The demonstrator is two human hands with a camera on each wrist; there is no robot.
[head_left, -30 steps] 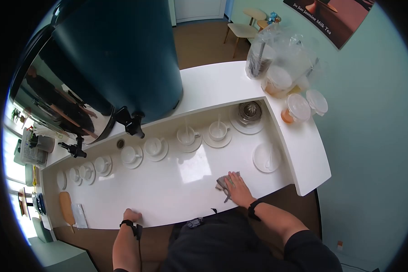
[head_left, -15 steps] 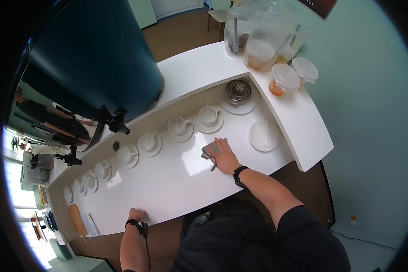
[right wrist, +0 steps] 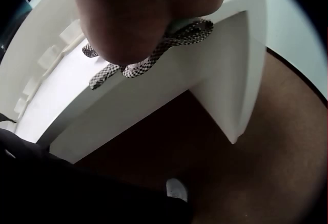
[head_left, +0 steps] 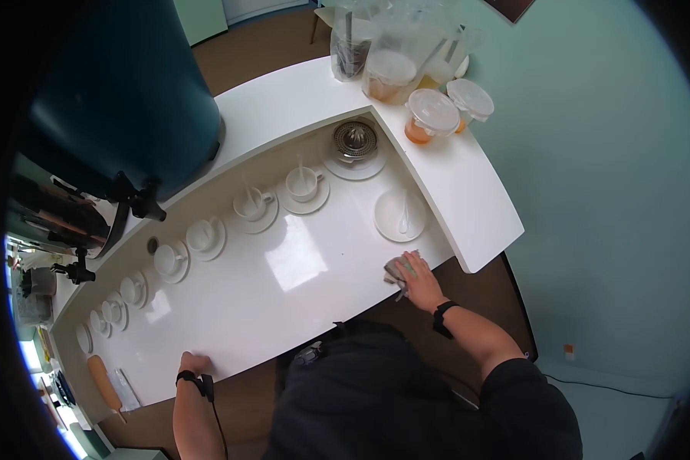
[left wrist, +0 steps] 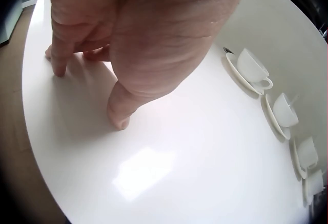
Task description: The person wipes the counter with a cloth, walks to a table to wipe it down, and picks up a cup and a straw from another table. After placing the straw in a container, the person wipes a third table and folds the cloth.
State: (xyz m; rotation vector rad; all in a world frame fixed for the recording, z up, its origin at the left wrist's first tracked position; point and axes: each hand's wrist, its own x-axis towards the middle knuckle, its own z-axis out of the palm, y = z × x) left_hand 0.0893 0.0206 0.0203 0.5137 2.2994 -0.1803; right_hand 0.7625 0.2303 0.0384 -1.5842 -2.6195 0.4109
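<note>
My right hand (head_left: 423,284) lies with extended fingers over a bunched checkered cloth (head_left: 395,269), pressing it near the front edge of the white counter (head_left: 230,314). Folds of the cloth poke out from beneath the hand in the right wrist view, and its underside is hidden. Just beyond the hand is a white plate (head_left: 387,222) with a white spoon (head_left: 404,222) on it. Farther left, my left hand (head_left: 195,363) is at the front edge, holding nothing. Its thumb and fingertips rest on the counter in the left wrist view.
Several white cups on saucers line the back wall, among them a cup (head_left: 301,184). A metal juicer (head_left: 355,141) sits in the back corner. Lidded tubs (head_left: 432,113) stand on the raised ledge; a large dark-teal container (head_left: 123,100) rises at left. A wooden board (head_left: 103,382) lies far left.
My right hand with the cloth moved left and away from me, then back right to the front edge near the plate. The left hand stays at the edge. The head view has shifted and turned.
</note>
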